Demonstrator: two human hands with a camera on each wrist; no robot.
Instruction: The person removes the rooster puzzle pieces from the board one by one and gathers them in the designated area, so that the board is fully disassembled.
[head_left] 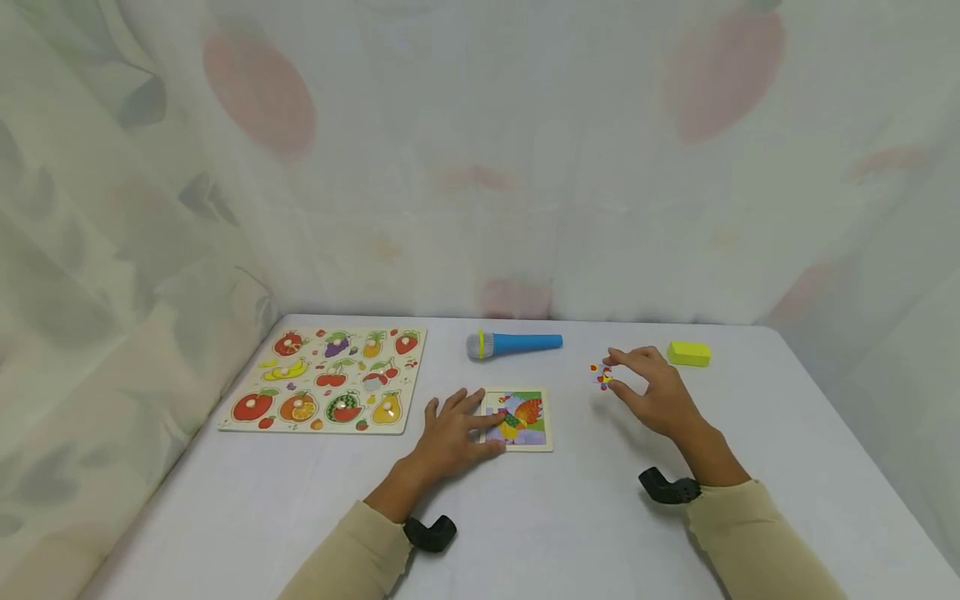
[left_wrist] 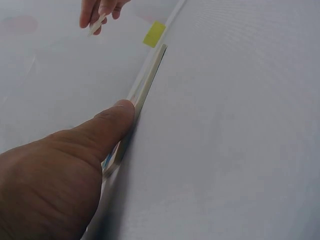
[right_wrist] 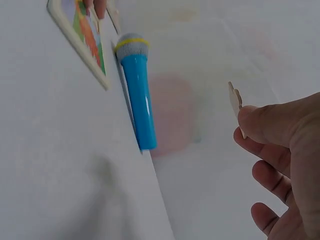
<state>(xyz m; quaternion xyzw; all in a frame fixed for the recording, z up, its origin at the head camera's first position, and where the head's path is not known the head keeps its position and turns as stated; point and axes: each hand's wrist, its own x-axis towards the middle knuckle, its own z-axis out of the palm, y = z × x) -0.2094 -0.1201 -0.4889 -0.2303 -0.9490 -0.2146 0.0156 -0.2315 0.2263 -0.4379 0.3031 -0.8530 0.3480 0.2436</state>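
A small square picture puzzle (head_left: 535, 440) in a pale wooden frame lies on the table in the head view. My left hand (head_left: 450, 437) rests on its left side with fingers spread, the index finger reaching over the picture and the thumb along the near edge. Raised above the table to the right, my right hand (head_left: 656, 396) pinches a colourful puzzle piece (head_left: 601, 377) between thumb and index finger. The right wrist view shows that puzzle piece (right_wrist: 234, 102) edge-on, thin and pale, with the other fingers loosely curled below it.
A larger fruit peg puzzle (head_left: 318, 427) lies at the left. Behind the small puzzle is a toy microphone (head_left: 525, 343) with a blue handle. A yellow block (head_left: 688, 354) sits at the back right. Printed curtains (head_left: 480, 167) stand behind and beside the white table.
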